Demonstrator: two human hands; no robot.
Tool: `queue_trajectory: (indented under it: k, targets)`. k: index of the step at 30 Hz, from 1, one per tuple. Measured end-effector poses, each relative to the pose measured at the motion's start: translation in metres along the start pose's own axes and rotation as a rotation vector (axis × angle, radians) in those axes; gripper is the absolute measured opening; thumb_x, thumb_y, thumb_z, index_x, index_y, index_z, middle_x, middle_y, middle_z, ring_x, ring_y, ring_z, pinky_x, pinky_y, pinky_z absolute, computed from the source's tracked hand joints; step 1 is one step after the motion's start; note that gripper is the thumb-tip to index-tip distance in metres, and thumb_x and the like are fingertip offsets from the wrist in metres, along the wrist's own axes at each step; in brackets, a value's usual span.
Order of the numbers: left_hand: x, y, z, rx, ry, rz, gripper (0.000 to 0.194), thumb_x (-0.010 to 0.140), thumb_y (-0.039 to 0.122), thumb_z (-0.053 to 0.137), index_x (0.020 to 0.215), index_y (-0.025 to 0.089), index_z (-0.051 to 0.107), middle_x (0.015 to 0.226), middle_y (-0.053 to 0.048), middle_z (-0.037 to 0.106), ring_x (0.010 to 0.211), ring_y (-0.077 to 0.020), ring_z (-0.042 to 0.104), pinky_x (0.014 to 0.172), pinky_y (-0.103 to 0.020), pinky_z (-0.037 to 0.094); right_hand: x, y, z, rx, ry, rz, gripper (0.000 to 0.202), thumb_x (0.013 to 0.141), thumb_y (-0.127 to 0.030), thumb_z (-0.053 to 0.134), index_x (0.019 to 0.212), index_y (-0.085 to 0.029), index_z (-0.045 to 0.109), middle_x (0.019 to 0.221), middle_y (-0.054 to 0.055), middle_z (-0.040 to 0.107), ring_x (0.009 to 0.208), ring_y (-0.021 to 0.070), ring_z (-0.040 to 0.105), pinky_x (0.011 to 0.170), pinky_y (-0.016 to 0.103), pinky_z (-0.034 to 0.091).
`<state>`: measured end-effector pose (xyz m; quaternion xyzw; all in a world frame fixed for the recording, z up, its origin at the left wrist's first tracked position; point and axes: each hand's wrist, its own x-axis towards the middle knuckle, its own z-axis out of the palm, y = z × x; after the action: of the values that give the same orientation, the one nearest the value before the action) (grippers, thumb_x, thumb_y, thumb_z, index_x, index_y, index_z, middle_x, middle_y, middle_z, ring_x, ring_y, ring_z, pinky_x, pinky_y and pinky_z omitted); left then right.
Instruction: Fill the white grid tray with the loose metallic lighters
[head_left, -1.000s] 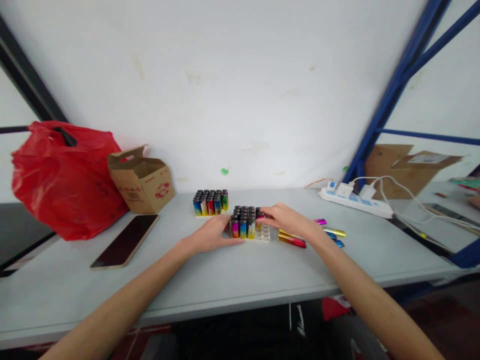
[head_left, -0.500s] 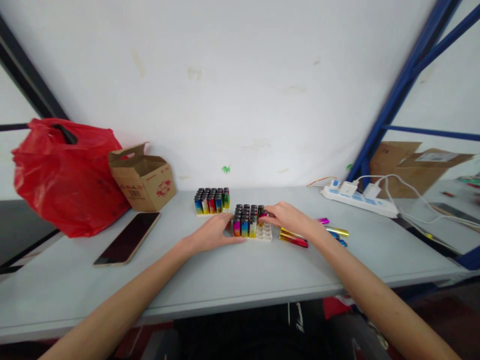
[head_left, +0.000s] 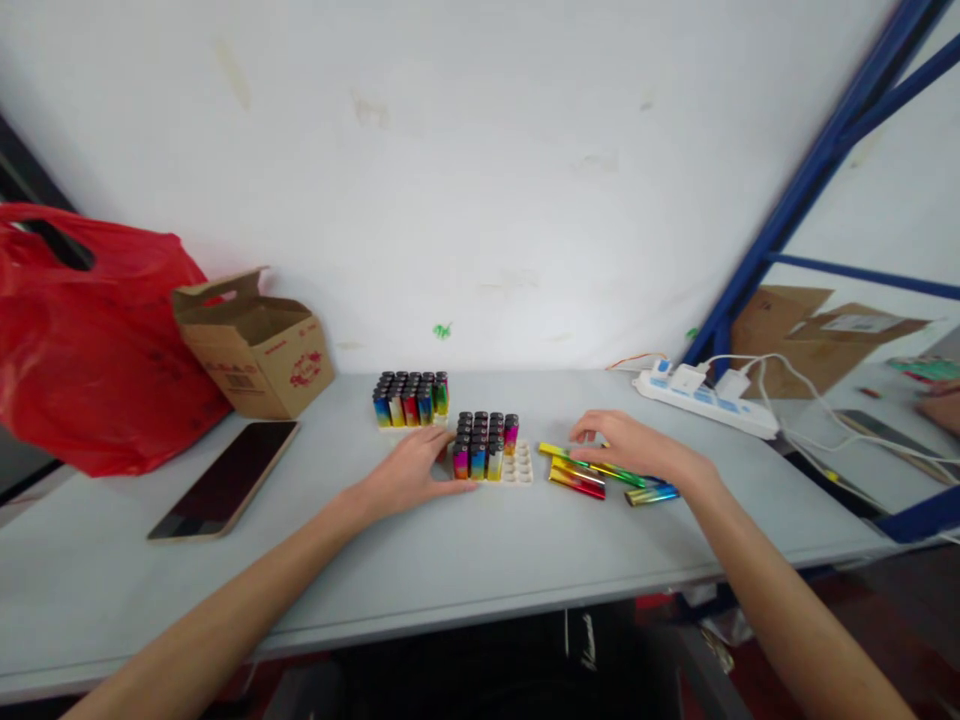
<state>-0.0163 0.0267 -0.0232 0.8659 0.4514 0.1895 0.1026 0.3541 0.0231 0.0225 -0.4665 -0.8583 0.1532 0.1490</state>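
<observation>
My left hand (head_left: pixel 409 470) grips the left side of a white tray (head_left: pixel 519 468), thumb along its front edge and fingers at its far side. Lighters (head_left: pixel 478 458) with black tops and shiny coloured bodies stand upright in the tray's holes, and bare holes show at its right front. Just right of the tray, my right hand (head_left: pixel 619 442) hovers with bent fingers apart over loose shiny tubes. Among these are a yellow-green tube (head_left: pixel 555 455), a red and gold tube (head_left: pixel 577 482) and a blue tube (head_left: pixel 654 494). No held thing shows in the right hand.
Behind stands a second tray of upright lighters (head_left: pixel 411 400). On the left are a phone (head_left: pixel 225 480), an open carton (head_left: pixel 289 370) and a red plastic bag (head_left: pixel 97 350). At the right lie a power strip (head_left: pixel 705 402) with cables and a flattened cardboard box (head_left: pixel 795 340).
My right hand has left the tray and moved right to the loose tubes. A magenta lighter now stands in the tray's right column. My left hand stays on the tray; the view has shifted slightly.
</observation>
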Motion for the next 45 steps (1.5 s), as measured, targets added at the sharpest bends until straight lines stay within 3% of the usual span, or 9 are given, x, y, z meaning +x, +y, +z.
queue_trajectory:
  k: [5, 10, 15, 22, 26, 32, 37, 42, 45]
  targets:
    - [-0.001, -0.001, 0.001, 0.012, 0.010, -0.011, 0.074, 0.075, 0.080, 0.069, 0.117, 0.018, 0.066, 0.123, -0.014, 0.069, 0.115, -0.0341, 0.066, 0.106, -0.043, 0.050, 0.006, 0.000, 0.010, -0.043, -0.084, 0.006, 0.012, 0.090, -0.027, 0.068, 0.097, -0.019, 0.072, 0.100, 0.008, 0.073, 0.095, 0.0249, 0.066, 0.087, 0.035, 0.049]
    - [0.000, 0.003, -0.003, 0.023, -0.011, -0.002, 0.068, 0.076, 0.079, 0.068, 0.110, 0.020, 0.067, 0.116, -0.012, 0.071, 0.108, -0.0324, 0.067, 0.100, -0.041, 0.052, 0.022, 0.000, 0.012, 0.002, -0.051, -0.028, 0.011, 0.089, -0.023, 0.065, 0.098, -0.017, 0.069, 0.096, 0.008, 0.073, 0.090, 0.0223, 0.066, 0.085, 0.034, 0.050]
    - [0.001, 0.005, -0.005, 0.036, -0.011, 0.011, 0.068, 0.076, 0.079, 0.068, 0.108, 0.019, 0.065, 0.111, -0.011, 0.071, 0.102, -0.0315, 0.068, 0.094, -0.040, 0.053, 0.038, 0.008, 0.006, 0.344, 0.142, -0.048, 0.025, 0.087, -0.040, 0.069, 0.099, -0.017, 0.072, 0.107, 0.010, 0.072, 0.099, 0.0231, 0.066, 0.081, 0.034, 0.054]
    - [0.002, 0.008, -0.009, 0.027, -0.030, 0.021, 0.059, 0.077, 0.077, 0.068, 0.095, 0.021, 0.061, 0.099, -0.007, 0.070, 0.090, -0.0270, 0.067, 0.081, -0.035, 0.051, 0.069, -0.010, 0.003, 0.848, 0.395, -0.097, 0.039, 0.077, -0.055, 0.082, 0.090, -0.019, 0.075, 0.092, 0.005, 0.072, 0.090, 0.0200, 0.065, 0.086, 0.037, 0.055]
    - [0.002, 0.009, -0.010, 0.032, -0.040, 0.023, 0.056, 0.078, 0.076, 0.068, 0.089, 0.022, 0.057, 0.093, -0.005, 0.068, 0.084, -0.0247, 0.065, 0.075, -0.033, 0.048, 0.068, -0.021, 0.014, 1.100, 0.340, -0.118, 0.039, 0.080, -0.056, 0.081, 0.096, -0.022, 0.071, 0.103, 0.006, 0.074, 0.097, 0.0212, 0.069, 0.090, 0.042, 0.057]
    - [0.002, 0.010, -0.010, 0.055, -0.030, 0.018, 0.060, 0.077, 0.080, 0.066, 0.084, 0.022, 0.052, 0.087, -0.003, 0.064, 0.077, -0.0231, 0.062, 0.070, -0.032, 0.044, 0.061, -0.016, 0.028, 1.083, 0.340, -0.057, 0.042, 0.083, -0.059, 0.077, 0.099, -0.022, 0.067, 0.080, 0.001, 0.070, 0.072, 0.0179, 0.070, 0.070, 0.035, 0.058]
    - [0.004, 0.010, -0.010, 0.057, -0.035, 0.022, 0.060, 0.076, 0.079, 0.067, 0.083, 0.022, 0.051, 0.085, -0.002, 0.062, 0.075, -0.0217, 0.060, 0.068, -0.031, 0.042, 0.062, -0.024, 0.037, 0.990, 0.395, -0.019, 0.049, 0.084, -0.058, 0.075, 0.114, -0.020, 0.070, 0.069, -0.003, 0.062, 0.059, 0.0113, 0.054, 0.054, 0.025, 0.044]
    - [0.003, 0.009, -0.010, 0.036, -0.029, 0.028, 0.058, 0.076, 0.076, 0.070, 0.082, 0.022, 0.051, 0.084, -0.002, 0.062, 0.074, -0.0213, 0.059, 0.067, -0.031, 0.042, 0.064, -0.030, 0.049, 0.905, 0.414, -0.020, 0.047, 0.088, -0.063, 0.067, 0.094, -0.017, 0.070, 0.071, 0.000, 0.062, 0.056, 0.0101, 0.048, 0.051, 0.025, 0.038]
    - [0.003, 0.010, -0.010, 0.025, -0.024, 0.025, 0.059, 0.075, 0.077, 0.070, 0.084, 0.022, 0.053, 0.087, -0.003, 0.064, 0.076, -0.0219, 0.060, 0.068, -0.031, 0.042, 0.063, -0.030, 0.054, 0.841, 0.386, -0.038, 0.047, 0.094, -0.067, 0.056, 0.096, -0.020, 0.063, 0.069, -0.002, 0.062, 0.052, 0.0105, 0.050, 0.048, 0.024, 0.036]
